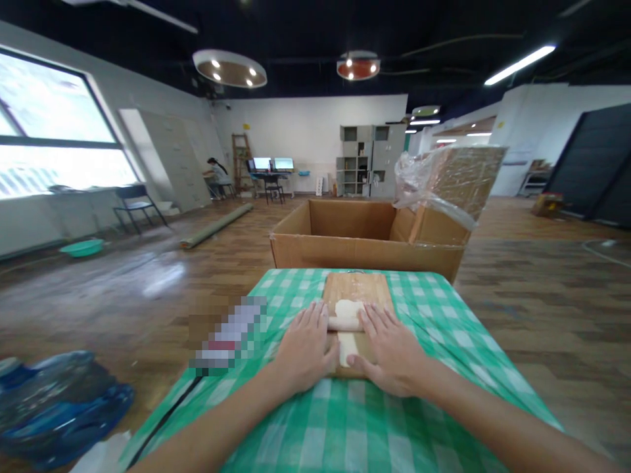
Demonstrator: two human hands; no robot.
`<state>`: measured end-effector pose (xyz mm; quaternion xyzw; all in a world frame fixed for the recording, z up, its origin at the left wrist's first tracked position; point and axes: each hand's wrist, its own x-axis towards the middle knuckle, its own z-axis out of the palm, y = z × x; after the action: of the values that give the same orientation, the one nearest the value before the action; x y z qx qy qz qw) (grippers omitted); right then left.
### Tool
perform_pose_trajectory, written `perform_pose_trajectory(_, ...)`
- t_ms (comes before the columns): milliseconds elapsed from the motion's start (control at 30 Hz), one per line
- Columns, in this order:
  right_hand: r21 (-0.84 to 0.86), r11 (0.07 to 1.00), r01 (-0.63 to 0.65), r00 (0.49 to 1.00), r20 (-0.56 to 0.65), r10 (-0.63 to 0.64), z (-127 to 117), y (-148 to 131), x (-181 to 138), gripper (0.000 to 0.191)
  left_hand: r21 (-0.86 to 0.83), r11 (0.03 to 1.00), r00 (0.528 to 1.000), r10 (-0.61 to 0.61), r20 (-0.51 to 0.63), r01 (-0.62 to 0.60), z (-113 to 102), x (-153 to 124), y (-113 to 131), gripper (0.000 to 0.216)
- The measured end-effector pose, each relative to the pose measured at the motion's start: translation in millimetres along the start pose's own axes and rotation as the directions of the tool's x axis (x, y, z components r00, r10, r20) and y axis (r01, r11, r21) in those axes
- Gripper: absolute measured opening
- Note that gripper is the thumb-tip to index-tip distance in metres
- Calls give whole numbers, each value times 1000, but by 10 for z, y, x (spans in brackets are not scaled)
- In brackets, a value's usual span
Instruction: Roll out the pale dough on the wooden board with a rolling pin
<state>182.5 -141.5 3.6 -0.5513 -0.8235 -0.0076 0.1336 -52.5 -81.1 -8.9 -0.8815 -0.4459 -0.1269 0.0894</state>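
A pale rolling pin (344,324) lies crosswise on a sheet of light dough (350,309), which rests on a wooden board (357,284). My left hand (308,348) is laid over the pin's left end, fingers stretched forward and thumb out on the near side. Over the right end lies my right hand (394,351), its fingers also straight, its thumb at the dough's near edge. Neither hand is wrapped round the pin. Both palms hide the pin's ends and part of the board. Dough shows on the far and near sides of the pin.
A green checked tablecloth (444,407) covers the table. At left lies a pixelated object (229,335) with a black cable. Beyond the table stands an open cardboard box (365,251). A large water bottle (59,407) lies at lower left. A person (219,176) sits far back.
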Motion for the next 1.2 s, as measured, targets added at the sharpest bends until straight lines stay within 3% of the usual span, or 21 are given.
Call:
perform_pose_trajectory(133, 54, 998, -19, 998, 56, 16, -59, 90, 33, 100, -17, 999, 999, 29, 17, -28, -54, 29, -15, 69)
perform_pose_trajectory(267, 59, 998, -22, 996, 88, 17, -20, 343, 364, 91, -34, 999, 999, 19, 34, -18, -12, 291, -67, 70)
perform_pose_trajectory(467, -55, 997, 62, 995, 88, -57, 180, 738, 872, 71, -25, 999, 999, 32, 33, -31, 120, 646, -149, 71)
perform_pose_trajectory(700, -197, 970, 145, 989, 45, -139, 280, 947, 1118, 59, -41, 999, 992, -12, 127, 18, 143, 915, -252, 71)
perform_pose_trajectory(867, -179, 984, 26, 998, 58, -16, 238, 973, 1261, 73, -55, 998, 985, -26, 173, 36, 187, 1089, -311, 66)
perform_pose_trajectory(1000, -127, 991, -44, 993, 104, 58, 215, 997, 1368, 86, -38, 999, 990, 6, 138, -1, 244, 1212, -361, 59)
perform_pose_trajectory(1200, -71, 991, -114, 984, 131, 123, 230, 1066, 1488, 89, -16, 999, 995, 35, 90, -34, 331, 1355, -444, 50)
